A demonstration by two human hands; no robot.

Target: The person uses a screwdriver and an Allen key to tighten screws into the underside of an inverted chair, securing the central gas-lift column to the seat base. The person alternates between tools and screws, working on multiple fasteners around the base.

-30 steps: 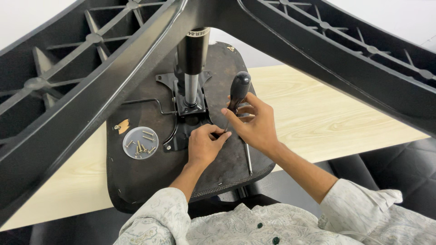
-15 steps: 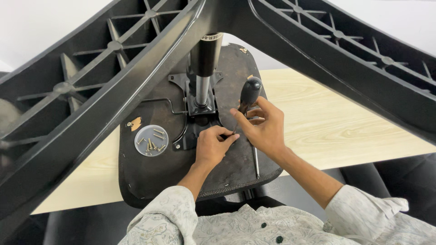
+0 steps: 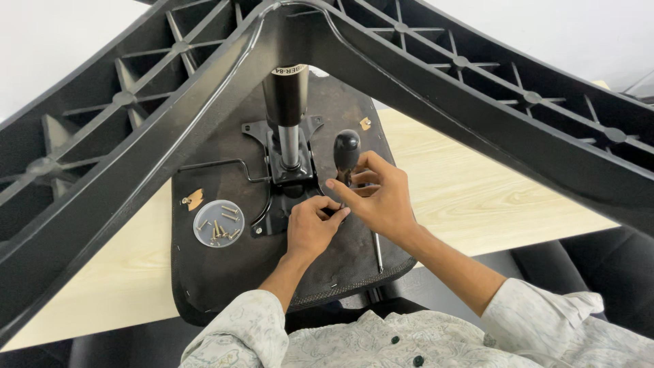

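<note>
While my right hand (image 3: 381, 201) grips the black-handled screwdriver (image 3: 346, 151) and my left hand (image 3: 310, 228) pinches closed at the mounting plate (image 3: 272, 218) on the upturned chair seat (image 3: 225, 272), I should seat the tip squarely before turning.

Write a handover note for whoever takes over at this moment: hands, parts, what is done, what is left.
Left hand: fingertips pinched at the black metal mounting plate, apparently on a small screw; too small to confirm.
Right hand: loosely grips the black-handled screwdriver, shaft pointing back toward the body.
The upturned black seat underside rests on the pale wooden table; the round clear dish of brass screws sits on it.
Done: plate positioned. Left: loose screws remain in the dish.
</note>
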